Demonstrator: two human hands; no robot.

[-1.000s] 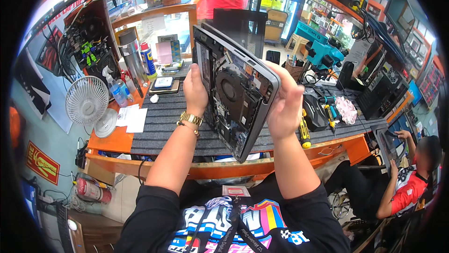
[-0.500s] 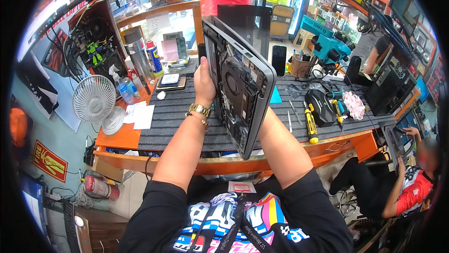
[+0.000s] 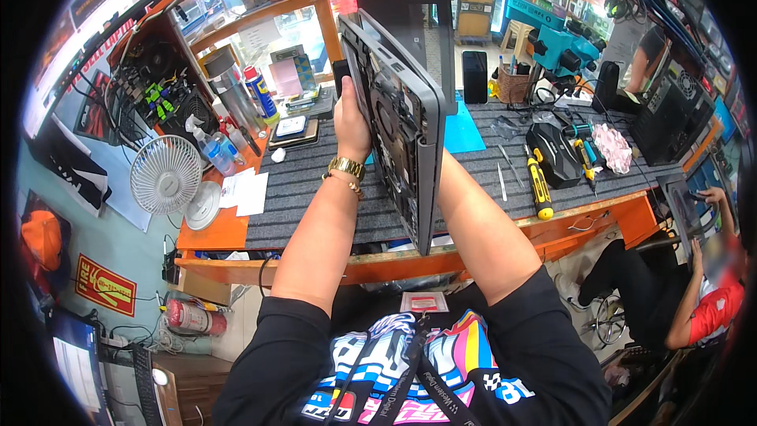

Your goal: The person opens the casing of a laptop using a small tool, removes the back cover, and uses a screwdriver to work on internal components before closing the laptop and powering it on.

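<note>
A laptop (image 3: 397, 138) stands tilted on edge above the bench mat, its inner parts uncovered and its grey rim toward the right. My left hand (image 3: 352, 122) is closed on the laptop's left side, thumb upward. My right forearm (image 3: 481, 229) reaches behind the laptop, which hides the right hand and its fingers. Behind the laptop rises a dark, screen-like panel (image 3: 436, 12). A blue sheet (image 3: 467, 130) lies on the mat to the right of the laptop.
On the right of the ribbed grey mat (image 3: 307, 217) lie a yellow-black screwdriver (image 3: 539, 188), tweezers (image 3: 502, 182), a black angular case (image 3: 554, 154) and crumpled pink material (image 3: 613, 148). A teal microscope (image 3: 564, 49) stands behind them. At left are a white fan (image 3: 165, 174) and bottles (image 3: 214, 154). A co-worker (image 3: 670, 284) sits at right.
The laptop has turned more edge-on, so less of its inside shows, and its lower corner is slightly higher. The head view has shifted a little, and more of the blue sheet shows.
</note>
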